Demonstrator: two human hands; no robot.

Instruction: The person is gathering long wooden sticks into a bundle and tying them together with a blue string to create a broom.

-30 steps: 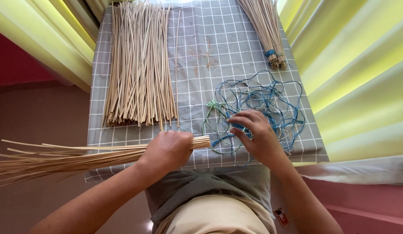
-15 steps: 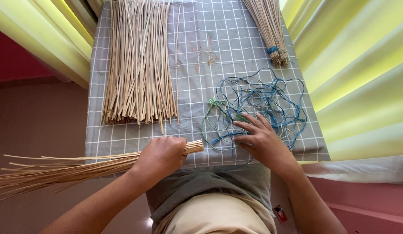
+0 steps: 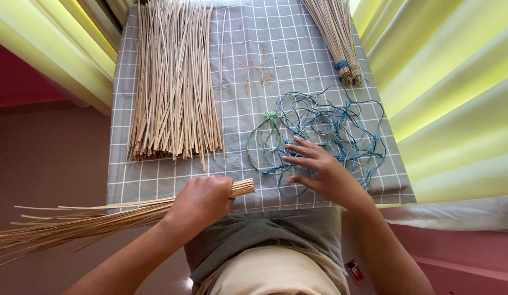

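My left hand (image 3: 202, 201) grips a bundle of thin pale sticks (image 3: 84, 221) near its cut ends, which rest on the front edge of the table; the long ends fan out to the left, off the table. My right hand (image 3: 325, 172) lies flat with spread fingers on a tangle of blue and green cords (image 3: 325, 128) at the table's right front. It holds nothing that I can see.
A grey checked cloth (image 3: 254, 49) covers the small table. A big loose pile of sticks (image 3: 175, 82) lies at the left. A tied stick bundle with a blue band (image 3: 338, 38) lies at the far right. Yellow curtains (image 3: 445, 71) hang on both sides.
My right hand has spread open and moved a little right onto the cords. My left hand and the stick bundle have slid slightly down and left along the table's front edge.
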